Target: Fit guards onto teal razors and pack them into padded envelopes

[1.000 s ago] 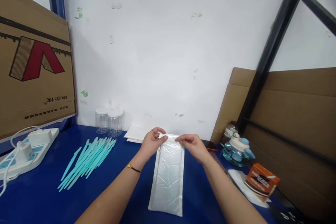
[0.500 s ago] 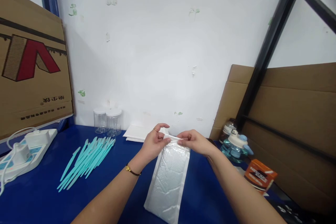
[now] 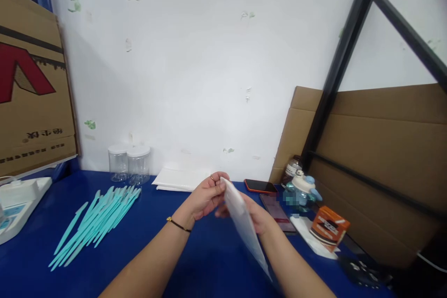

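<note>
The envelope (image 3: 242,223) hides part of the right hand (image 3: 257,215), whose fingertips (image 3: 221,213) look blurred. At far left, the power strip (image 3: 38,207) and cardboard box (image 3: 38,114) run out of view. The dark jar's (image 3: 291,171) label is too small to read.

On the desk (image 3: 195,256), a power strip (image 3: 26,207) lies far left, a pile of tools (image 3: 101,223) to its right, two jars (image 3: 138,167) behind the pile. At centre, an envelope (image 3: 245,223) has its upper end in the left hand (image 3: 206,198), the right hand (image 3: 257,214) partly behind it. Right: a bottle (image 3: 296,188), with a carton (image 3: 328,230) before it.
</note>
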Demonstrator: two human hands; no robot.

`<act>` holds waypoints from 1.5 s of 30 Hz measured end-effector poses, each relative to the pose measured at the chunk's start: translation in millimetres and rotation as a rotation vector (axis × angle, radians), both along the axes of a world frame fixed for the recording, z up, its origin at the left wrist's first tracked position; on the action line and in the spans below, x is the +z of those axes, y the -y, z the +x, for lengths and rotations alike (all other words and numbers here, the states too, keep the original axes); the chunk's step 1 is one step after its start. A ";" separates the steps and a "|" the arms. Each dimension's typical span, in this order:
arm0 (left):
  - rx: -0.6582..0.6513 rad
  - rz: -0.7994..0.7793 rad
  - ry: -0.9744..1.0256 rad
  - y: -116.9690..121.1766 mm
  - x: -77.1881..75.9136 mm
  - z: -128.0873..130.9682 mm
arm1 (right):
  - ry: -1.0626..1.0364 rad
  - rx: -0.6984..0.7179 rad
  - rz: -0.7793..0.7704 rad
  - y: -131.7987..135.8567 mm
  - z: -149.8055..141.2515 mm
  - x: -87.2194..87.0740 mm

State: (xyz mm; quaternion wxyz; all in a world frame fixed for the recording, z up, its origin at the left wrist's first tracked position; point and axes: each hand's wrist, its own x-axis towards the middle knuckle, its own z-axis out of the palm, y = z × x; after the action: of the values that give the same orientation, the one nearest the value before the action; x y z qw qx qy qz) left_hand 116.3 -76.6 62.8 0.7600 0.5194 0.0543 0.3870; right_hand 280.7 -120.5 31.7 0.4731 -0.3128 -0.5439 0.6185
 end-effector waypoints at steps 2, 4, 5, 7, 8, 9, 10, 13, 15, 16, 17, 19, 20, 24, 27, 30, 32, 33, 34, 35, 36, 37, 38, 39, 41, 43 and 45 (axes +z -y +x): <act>-0.025 -0.011 0.071 -1.8 -2.8 9.1 | -0.022 0.055 0.007 3.2 3.2 -2.6; -0.005 -0.041 0.067 -6.4 -7.3 19.6 | -0.029 0.063 -0.001 7.5 13.9 -3.1; 0.021 -0.067 0.030 -10.3 -10.7 24.7 | -0.020 0.032 -0.007 9.1 21.2 -4.0; 0.113 -0.127 -0.065 -21.5 -20.5 32.7 | 0.010 -0.102 -0.017 9.5 38.3 -9.0; 0.189 -0.164 -0.117 -28.3 -27.0 34.6 | 0.035 -0.193 -0.024 7.7 47.4 -13.4; 0.282 -0.203 -0.166 -35.6 -34.4 34.8 | 0.073 -0.295 -0.032 4.4 56.3 -19.0; 0.392 -0.244 -0.220 -42.7 -42.3 33.2 | 0.130 -0.399 -0.041 -0.1 64.8 -25.4; 0.627 -0.326 -0.397 -59.8 -64.4 19.5 | 0.472 -0.654 -0.044 -18.0 83.2 -45.0; 0.655 -0.293 -0.460 -65.6 -73.9 6.4 | 0.821 -0.779 0.011 -28.5 86.6 -54.3; 0.655 -0.256 -0.482 -66.9 -76.4 -0.4 | 1.002 -0.834 0.052 -32.2 85.2 -57.4; 0.657 -0.210 -0.504 -67.3 -77.3 -7.1 | 1.167 -0.879 0.098 -34.6 81.8 -59.7; 0.675 -0.099 -0.559 -66.3 -75.5 -19.6 | 1.407 -0.894 0.193 -36.5 70.8 -63.1; 0.686 -0.048 -0.587 -65.1 -73.4 -25.3 | 1.479 -0.858 0.232 -36.5 64.3 -64.8; 0.726 0.081 -0.699 -57.3 -64.5 -45.3 | 1.576 -0.627 0.239 -37.9 45.1 -76.7; 0.709 0.161 -0.788 -53.7 -62.0 -61.0 | 1.576 -0.520 0.118 -43.1 45.8 -89.2; 0.719 0.314 -0.951 -58.7 -60.3 -86.0 | 1.570 -0.509 0.092 -49.3 52.8 -98.7; 0.810 0.436 -1.075 -66.4 -58.0 -111.1 | 1.557 -0.499 0.084 -51.0 55.5 -100.0; 0.873 0.492 -1.133 -70.8 -56.6 -126.0 | 1.549 -0.493 0.082 -50.7 55.5 -98.6; 0.914 0.543 -1.202 -75.1 -55.3 -142.0 | 1.543 -0.502 0.090 -49.9 54.6 -95.9; 0.929 0.576 -1.281 -78.8 -54.3 -158.7 | 1.539 -0.536 0.114 -48.5 52.9 -92.0; 0.938 0.598 -1.368 -81.6 -53.7 -175.3 | 1.530 -0.591 0.160 -46.9 50.4 -87.2; 1.001 0.622 -1.463 -83.0 -53.8 -191.1 | 1.512 -0.662 0.227 -45.0 47.3 -81.8; 1.081 0.591 -1.579 -82.9 -54.3 -205.2 | 1.479 -0.739 0.306 -42.9 43.9 -76.3; 1.163 0.538 -1.679 -81.2 -55.4 -216.9 | 1.428 -0.808 0.387 -40.7 40.5 -71.1; 1.248 0.458 -1.833 -73.9 -58.5 -230.8 | 1.301 -0.898 0.527 -36.6 34.7 -63.2; 1.256 0.538 -1.902 -64.6 -61.9 -231.2 | 1.204 -0.943 0.633 -33.4 31.3 -59.8; 1.218 0.685 -1.931 -57.3 -64.7 -222.2 | 1.152 -0.954 0.703 -31.2 30.5 -60.5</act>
State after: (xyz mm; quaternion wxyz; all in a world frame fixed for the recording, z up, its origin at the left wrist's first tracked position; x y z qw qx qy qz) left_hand -105.9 -19.3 -1.9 -0.0820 0.6606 0.7353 0.1276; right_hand 311.1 -89.2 -28.8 0.4019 -0.6118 -0.6719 -0.1124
